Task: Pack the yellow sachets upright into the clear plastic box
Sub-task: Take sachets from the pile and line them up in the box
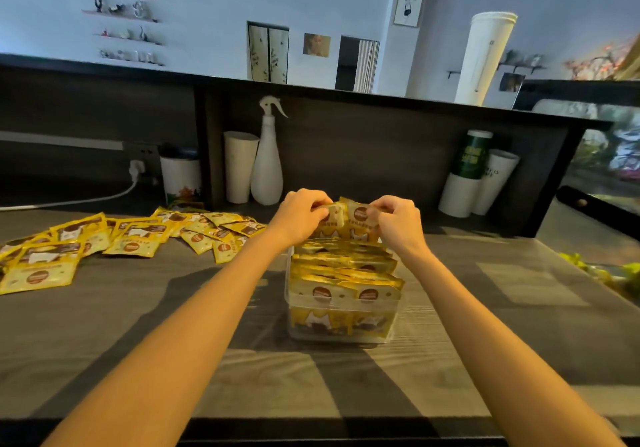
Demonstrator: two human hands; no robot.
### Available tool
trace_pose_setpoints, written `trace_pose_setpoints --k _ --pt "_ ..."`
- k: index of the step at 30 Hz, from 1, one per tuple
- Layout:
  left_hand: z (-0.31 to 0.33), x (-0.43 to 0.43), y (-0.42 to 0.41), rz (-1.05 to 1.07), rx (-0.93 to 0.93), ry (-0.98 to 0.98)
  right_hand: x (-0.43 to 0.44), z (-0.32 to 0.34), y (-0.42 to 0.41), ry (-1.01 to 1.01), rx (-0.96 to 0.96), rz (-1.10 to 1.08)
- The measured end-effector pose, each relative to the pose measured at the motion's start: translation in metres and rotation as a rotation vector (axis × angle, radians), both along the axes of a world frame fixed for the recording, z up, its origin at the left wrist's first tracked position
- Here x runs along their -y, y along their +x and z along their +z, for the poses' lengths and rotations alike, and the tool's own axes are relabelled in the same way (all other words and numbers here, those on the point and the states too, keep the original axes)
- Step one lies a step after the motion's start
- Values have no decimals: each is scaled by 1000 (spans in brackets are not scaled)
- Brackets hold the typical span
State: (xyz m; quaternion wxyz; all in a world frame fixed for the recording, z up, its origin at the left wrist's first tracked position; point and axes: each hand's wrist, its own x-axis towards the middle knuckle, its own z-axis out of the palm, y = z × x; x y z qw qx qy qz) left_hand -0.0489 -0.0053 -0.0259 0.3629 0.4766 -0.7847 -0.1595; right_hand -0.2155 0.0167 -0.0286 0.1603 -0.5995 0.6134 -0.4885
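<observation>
Both arms reach forward over the clear plastic box, which stands on the dark wood-grain counter.

- Left hand: above the far end of the box, fingers curled tight. It pinches the upper left edge of the held sachets. The grip is narrow, with thumb and fingertips closed on the foil.
- Right hand: also above the far end of the box, opposite the left hand. Its fingers are curled and pinch the upper right edge of the same sachets. We see no open gap in either hand.
- The held sachets stand upright between the 2 hands. We count at least 2 side by side, faces toward us, with their lower edges at or just inside the far end of the box. We cannot tell whether they touch the box floor.
- Packed sachets: they fill the box from the near wall back toward the hands, standing on edge in rows with their tops above the rim. The front row shows through the near wall.
- Loose sachets: they lie flat and overlapping on the counter, well to the left of the box.
- Beyond the box, against the back panel, are a white spray bottle and paper cups at far left, and green-and-white cups at far right.
</observation>
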Motion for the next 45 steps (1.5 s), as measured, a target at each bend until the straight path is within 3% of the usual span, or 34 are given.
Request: trace_pose_setpoints --k 14,20,25,34,45 --pt "-8 5 5 -141 221 253 0 -11 -5 192 -30 198" --pt "-9 5 7 -120 172 263 0 -9 -7 292 -98 265" --pt "-7 5 12 -109 141 257 0 -12 -8 266 29 304" --pt "2 4 18 -142 189 242 1 -5 -10 422 -114 309" --pt "5 6 13 -152 310 268 -3 4 -15 454 -187 354"
